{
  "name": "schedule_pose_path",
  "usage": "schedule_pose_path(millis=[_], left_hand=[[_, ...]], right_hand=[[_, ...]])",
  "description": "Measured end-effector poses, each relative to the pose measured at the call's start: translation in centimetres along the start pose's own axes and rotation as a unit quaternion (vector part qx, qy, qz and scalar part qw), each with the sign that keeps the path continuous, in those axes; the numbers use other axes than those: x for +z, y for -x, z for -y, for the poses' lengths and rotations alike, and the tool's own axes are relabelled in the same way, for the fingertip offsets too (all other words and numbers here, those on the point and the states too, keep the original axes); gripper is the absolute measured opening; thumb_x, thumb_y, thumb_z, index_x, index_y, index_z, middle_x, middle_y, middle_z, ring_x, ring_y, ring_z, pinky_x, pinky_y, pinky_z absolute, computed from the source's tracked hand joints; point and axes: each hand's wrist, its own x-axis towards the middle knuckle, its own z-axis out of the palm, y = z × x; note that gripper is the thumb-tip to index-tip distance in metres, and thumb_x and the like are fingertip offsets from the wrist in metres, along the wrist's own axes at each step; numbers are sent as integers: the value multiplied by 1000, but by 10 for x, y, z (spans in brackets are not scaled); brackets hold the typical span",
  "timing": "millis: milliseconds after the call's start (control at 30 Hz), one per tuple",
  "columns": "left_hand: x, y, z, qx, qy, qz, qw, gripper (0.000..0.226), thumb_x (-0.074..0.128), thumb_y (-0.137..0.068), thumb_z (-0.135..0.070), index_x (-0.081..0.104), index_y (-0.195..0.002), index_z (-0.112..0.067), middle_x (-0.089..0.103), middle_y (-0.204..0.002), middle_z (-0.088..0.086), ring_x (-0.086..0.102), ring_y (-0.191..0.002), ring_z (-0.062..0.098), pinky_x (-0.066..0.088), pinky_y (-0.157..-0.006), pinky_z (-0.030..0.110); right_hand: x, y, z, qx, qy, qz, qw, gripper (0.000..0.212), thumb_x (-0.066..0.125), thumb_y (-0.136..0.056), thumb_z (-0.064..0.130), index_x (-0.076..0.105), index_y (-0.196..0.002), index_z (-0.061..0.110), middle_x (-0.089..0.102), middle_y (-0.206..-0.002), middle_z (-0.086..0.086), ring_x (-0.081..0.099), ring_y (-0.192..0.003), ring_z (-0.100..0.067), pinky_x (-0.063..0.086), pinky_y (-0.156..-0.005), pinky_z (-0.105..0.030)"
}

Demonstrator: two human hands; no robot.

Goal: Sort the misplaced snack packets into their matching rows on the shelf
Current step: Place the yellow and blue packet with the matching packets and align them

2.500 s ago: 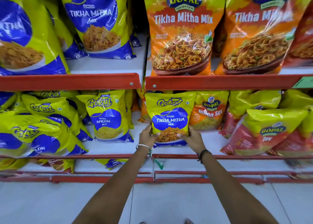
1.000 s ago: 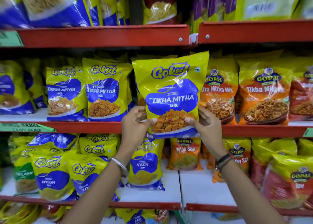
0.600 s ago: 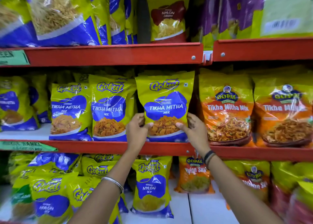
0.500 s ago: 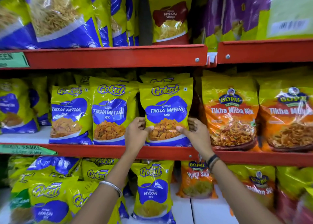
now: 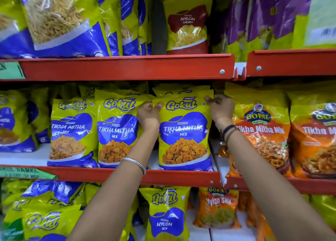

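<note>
A yellow-and-blue Gokul Tikha Mitha Mix packet (image 5: 183, 137) stands upright on the middle shelf (image 5: 172, 177), at the right end of a row of matching Gokul Tikha Mitha packets (image 5: 116, 129). My left hand (image 5: 148, 116) pinches its upper left edge. My right hand (image 5: 221, 108) grips its upper right corner. More packets of the same kind stand behind it.
Orange Gopal Tikha Mitha Mix packets (image 5: 261, 131) stand right beside it on the right. The shelf above (image 5: 127, 67) holds large blue-yellow sev bags and a Nylon Chevda packet (image 5: 188, 22). Below are Gokul Nylon Sev (image 5: 164, 215) and Gopal Nylon Sev (image 5: 218, 208) packets.
The packet came up from the lower shelf and now rests on the middle shelf in the Gokul Tikha Mitha row. Both hands slid from its bottom corners up to its top corners.
</note>
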Motion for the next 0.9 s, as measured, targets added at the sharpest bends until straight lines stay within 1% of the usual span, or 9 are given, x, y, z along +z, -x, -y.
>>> schedule_pose_path(millis=[133, 200, 267, 333, 367, 433, 533, 733, 900], left_hand=[[5, -3, 2, 2, 5, -27, 1000, 60, 77, -72, -16, 22, -49, -21, 28, -67, 14, 23, -68, 25, 21, -59, 32], [2, 2, 2, 29, -36, -25, 999, 52, 70, -81, -18, 29, -50, -19, 33, -63, 19, 26, -65, 25, 18, -57, 33], [-2, 18, 7, 89, -69, -15, 993, 29, 57, -92, -19, 51, -65, -7, 51, -72, 33, 41, -64, 30, 26, -60, 36], [-5, 44, 17, 146, -80, 9, 986, 31, 47, -96, -23, 53, -113, 2, 58, -115, 30, 55, -103, 35, 39, -85, 34], [-5, 58, 22, 185, -105, 36, 976, 43, 43, -97, -26, 41, -131, -1, 47, -138, 23, 44, -127, 30, 32, -103, 31], [-4, 78, 34, 304, -218, 94, 923, 51, 34, -99, -32, 24, -145, -13, 21, -158, 7, 13, -146, 18, 10, -117, 31], [-1, 82, 47, 382, -370, 120, 838, 50, 27, -97, -37, 24, -146, -26, 20, -158, -5, 5, -146, 13, 4, -117, 39], [-2, 81, 44, 374, -441, 92, 811, 52, 23, -96, -36, 27, -146, -23, 25, -156, -4, 14, -146, 17, 5, -117, 44], [15, 112, 30, 357, -422, 75, 830, 55, 21, -94, -36, 23, -146, -18, 19, -159, 1, 3, -147, 19, 0, -116, 47]], right_hand=[[-1, -3, -4, -3, 5, -5, 1000, 20, 73, -79, 9, 66, -79, -10, 58, -70, -10, 46, -50, -6, 31, -43, -11], [-2, 3, -6, -14, 23, -7, 1000, 21, 68, -85, 14, 63, -82, -6, 58, -72, -15, 50, -65, -19, 32, -52, -23], [-5, 20, -12, -61, 36, -12, 997, 26, 59, -92, 20, 59, -105, -3, 64, -97, -21, 58, -91, -26, 39, -73, -27], [-6, 47, -19, -174, 67, 9, 982, 39, 50, -96, 24, 47, -128, 2, 55, -128, -20, 49, -121, -27, 38, -100, -32], [-5, 60, -24, -226, 97, 36, 969, 43, 45, -98, 27, 42, -135, 6, 50, -139, -17, 42, -131, -24, 32, -108, -33], [1, 77, -34, -279, 156, 103, 942, 49, 35, -99, 31, 33, -144, 14, 36, -153, -6, 22, -145, -15, 19, -118, -31], [7, 81, -44, -276, 219, 136, 926, 53, 30, -98, 33, 21, -149, 21, 15, -159, 6, -2, -147, -4, 4, -120, -30], [5, 76, -43, -270, 262, 169, 911, 58, 28, -96, 34, 14, -151, 19, 7, -161, 5, -4, -146, -6, 5, -120, -33], [-52, 72, -55, -271, 255, 131, 919, 58, 22, -97, 39, 14, -151, 18, 4, -159, 6, -2, -147, -7, -2, -120, -27]])
